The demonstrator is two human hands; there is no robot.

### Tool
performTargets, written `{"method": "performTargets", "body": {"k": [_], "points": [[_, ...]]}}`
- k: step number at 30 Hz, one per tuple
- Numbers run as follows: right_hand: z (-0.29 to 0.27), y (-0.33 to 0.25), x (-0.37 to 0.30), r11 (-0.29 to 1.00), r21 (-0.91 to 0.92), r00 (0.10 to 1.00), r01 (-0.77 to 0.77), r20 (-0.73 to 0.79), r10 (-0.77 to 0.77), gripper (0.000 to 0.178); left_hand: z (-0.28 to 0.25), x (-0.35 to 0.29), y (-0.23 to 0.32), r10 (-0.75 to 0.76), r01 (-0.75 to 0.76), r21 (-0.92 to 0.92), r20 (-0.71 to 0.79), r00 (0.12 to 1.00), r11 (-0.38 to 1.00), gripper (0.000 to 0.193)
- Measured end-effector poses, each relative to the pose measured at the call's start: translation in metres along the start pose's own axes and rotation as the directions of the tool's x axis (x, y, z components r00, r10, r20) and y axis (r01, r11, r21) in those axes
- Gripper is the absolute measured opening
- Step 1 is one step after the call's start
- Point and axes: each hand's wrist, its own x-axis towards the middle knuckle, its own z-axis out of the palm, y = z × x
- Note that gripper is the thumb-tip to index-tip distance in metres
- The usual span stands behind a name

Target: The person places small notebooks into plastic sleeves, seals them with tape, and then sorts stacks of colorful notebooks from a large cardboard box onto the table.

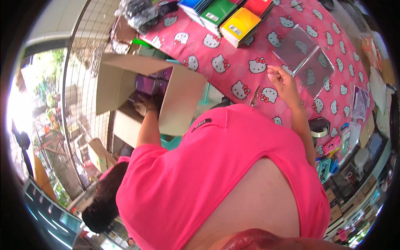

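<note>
Left hand: reaching down into the cardboard box, left hand (145, 105) beside the purple packs (146, 84); fingers bent, grip partly hidden in shadow, cannot tell how far open it is or whether it has hold of anything.
Right hand: over the tabletop (233, 75), right hand (284, 81) just beside the clear plastic cover (291, 46); fingers loosely bent and apart, grip half open, nothing seen in it.
Box: cardboard box (180, 100) at the person's left, next to the tabletop, flaps spread, mouth facing the person.
Purple packs: inside the box, toward its far side; count not clear, shadowed.
Clear cover: lying spread out on the pink patterned cloth, two see-through panels with a fold line between; nothing seen in it.
Stacks: blue (192, 7), green (217, 16), yellow (240, 26) and red (260, 6) notebooks side by side at the far edge of the view.
Progress: some packs already in the box; box not closed; coloured stacks outside it, on the tabletop. How much is left, cannot tell.
Right side: tape dispenser (320, 127) near the tabletop's edge, small pink item (332, 145) near it.
Others: another person's dark-haired head (104, 202) at lower left.
</note>
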Motion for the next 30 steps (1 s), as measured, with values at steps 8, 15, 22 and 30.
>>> {"method": "performTargets", "body": {"k": [8,15,22,30], "points": [[-0.008,0.015,0.024,0.996,0.077,0.998,-0.035,-0.047,0.039,0.027,0.019,0.011,-0.061,0.123,-0.107,0.085,-0.207,0.971,0.991,0.057],[0.012,0.007,0.061,0.999,-0.04,1.0,-0.007,0.019,0.008,0.027,0.033,0.01,-0.028,0.086,-0.088,-0.098,-0.021,0.996,0.991,0.056],[-0.005,-0.026,0.123,0.996,-0.074,0.997,0.058,0.054,-0.054,0.028,0.051,0.058,-0.084,0.42,-0.44,-0.273,-0.129,0.898,0.856,0.055],[-0.024,-0.021,0.249,0.933,-0.338,0.921,0.125,-0.31,-0.236,0.027,-0.33,-0.141,0.023,0.991,-0.638,-0.76,-0.064,-0.119,-0.125,0.024]]}}
